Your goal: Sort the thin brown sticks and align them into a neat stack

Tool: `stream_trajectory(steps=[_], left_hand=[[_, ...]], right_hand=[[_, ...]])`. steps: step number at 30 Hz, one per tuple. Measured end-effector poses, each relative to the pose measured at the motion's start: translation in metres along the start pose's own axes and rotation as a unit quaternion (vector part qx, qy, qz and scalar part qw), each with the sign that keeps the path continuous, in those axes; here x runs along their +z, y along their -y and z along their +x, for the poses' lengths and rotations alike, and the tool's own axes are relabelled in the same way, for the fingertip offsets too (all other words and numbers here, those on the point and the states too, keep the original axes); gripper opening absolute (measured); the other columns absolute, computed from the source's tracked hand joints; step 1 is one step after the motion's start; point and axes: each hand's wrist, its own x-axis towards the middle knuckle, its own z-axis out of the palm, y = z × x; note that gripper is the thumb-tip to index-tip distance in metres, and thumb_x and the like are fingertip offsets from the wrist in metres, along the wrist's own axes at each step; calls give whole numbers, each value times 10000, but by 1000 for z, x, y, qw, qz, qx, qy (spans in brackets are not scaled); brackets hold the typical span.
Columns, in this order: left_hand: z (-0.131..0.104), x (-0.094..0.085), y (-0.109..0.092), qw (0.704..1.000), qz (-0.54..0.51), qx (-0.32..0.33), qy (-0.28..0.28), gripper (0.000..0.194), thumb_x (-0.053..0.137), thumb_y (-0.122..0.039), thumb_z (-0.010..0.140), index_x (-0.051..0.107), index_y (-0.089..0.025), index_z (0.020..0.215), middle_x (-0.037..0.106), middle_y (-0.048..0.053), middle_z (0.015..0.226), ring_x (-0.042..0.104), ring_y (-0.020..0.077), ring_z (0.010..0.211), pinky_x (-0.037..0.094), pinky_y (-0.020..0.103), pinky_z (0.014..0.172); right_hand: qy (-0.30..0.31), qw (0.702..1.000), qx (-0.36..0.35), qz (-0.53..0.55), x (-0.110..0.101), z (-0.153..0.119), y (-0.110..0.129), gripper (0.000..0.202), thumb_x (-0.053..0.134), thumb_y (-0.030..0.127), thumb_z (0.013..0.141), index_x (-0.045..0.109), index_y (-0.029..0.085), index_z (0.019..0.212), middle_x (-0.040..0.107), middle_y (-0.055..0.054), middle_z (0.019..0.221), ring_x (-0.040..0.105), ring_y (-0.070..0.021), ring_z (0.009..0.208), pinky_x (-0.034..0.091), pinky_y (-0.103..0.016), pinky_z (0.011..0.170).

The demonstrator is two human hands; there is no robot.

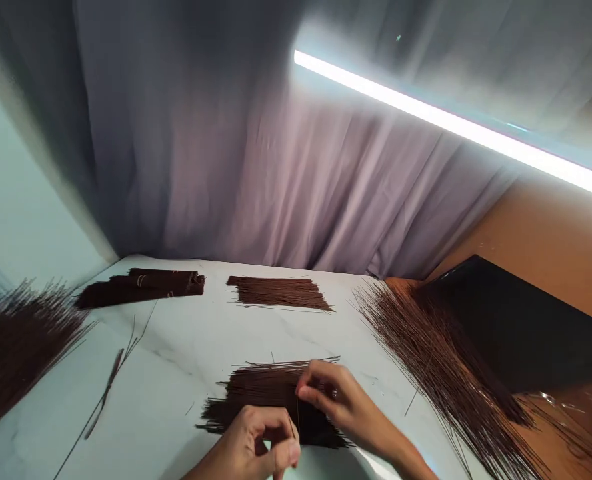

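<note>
A pile of thin dark brown sticks (261, 387) lies crosswise on the white table in front of me. Over its near edge, my left hand (266, 437) is closed, thumb and forefinger pinched on a thin stick (291, 421). Slightly higher and to the right, my right hand (333, 400) also pinches a fine strand (298, 410) that hangs from its fingertips. The two strands run close together between my hands; whether they are one piece I cannot tell.
Tied dark bundles (156, 285) lie at the back left, with a smaller stack of sticks (279, 293) beside them. Large loose heaps stand left (21, 353) and right (441, 353). Some stray sticks (109, 387) lie on the white table (176, 373). A black panel (516, 327) is at right.
</note>
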Motion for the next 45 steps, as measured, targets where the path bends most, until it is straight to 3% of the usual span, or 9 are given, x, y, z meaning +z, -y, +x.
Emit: stream_trajectory(steps=[3,7,10,13,16,20,24,30,45], left_hand=[[7,-2,3,997,56,-11,-59,283,607,-371,899,603,-177,693,562,-22,654,505,117,581,358,205,540],[11,-17,3,983,-3,-28,-183,353,563,-497,937,571,-193,758,470,-70,584,334,79,468,247,196,446],[7,-16,2,984,-82,-43,-152,375,590,-540,917,561,-197,768,491,-73,576,262,58,420,187,183,395],[3,-5,2,989,-105,-65,-82,373,621,-536,893,570,-194,754,508,-70,535,249,49,385,171,181,373],[5,1,0,992,-90,-74,-56,393,632,-549,879,583,-186,736,500,-67,519,275,54,391,190,181,378],[10,-8,-3,982,-75,-33,-169,432,649,-575,866,562,-182,709,473,-75,532,320,58,435,219,170,414],[6,-13,-6,971,-148,-68,-175,370,652,-529,876,574,-188,756,483,-83,558,246,42,420,146,159,392],[0,-4,-18,963,-218,-96,-128,331,630,-481,877,593,-183,736,507,-61,542,238,50,420,129,162,362],[-2,-6,-22,975,-176,-63,-121,523,545,-665,907,641,-159,813,536,-24,614,319,58,445,202,142,349]], right_hand=[[-54,989,-79,-116,-10,-1,14,170,491,189,1014,631,214,920,665,-26,845,608,-149,742,453,-238,669],[-165,971,-106,-136,46,-35,-7,179,445,126,1012,592,212,956,624,-30,804,592,-132,667,432,-214,587],[-111,993,-16,-34,59,-36,-25,175,488,231,1021,547,214,857,609,0,738,574,-126,628,435,-208,561],[-29,998,40,26,22,-9,-15,255,513,350,1020,561,205,815,595,17,693,541,-129,611,423,-221,556],[-43,998,-11,-44,-11,12,12,226,496,294,1021,588,204,835,625,-13,771,545,-147,686,424,-247,616],[-152,970,-148,-120,16,-5,20,238,403,161,1025,606,216,912,619,-57,799,557,-169,713,401,-271,611],[-125,992,-35,8,47,-30,-6,211,448,264,1041,562,221,868,583,-21,757,534,-152,656,404,-256,580],[-69,986,101,112,21,-23,-14,346,533,496,1000,614,197,844,612,-11,806,547,-159,737,430,-264,666],[-64,989,108,80,8,-28,-3,361,557,519,982,644,206,824,641,-17,814,556,-171,753,424,-279,661]])
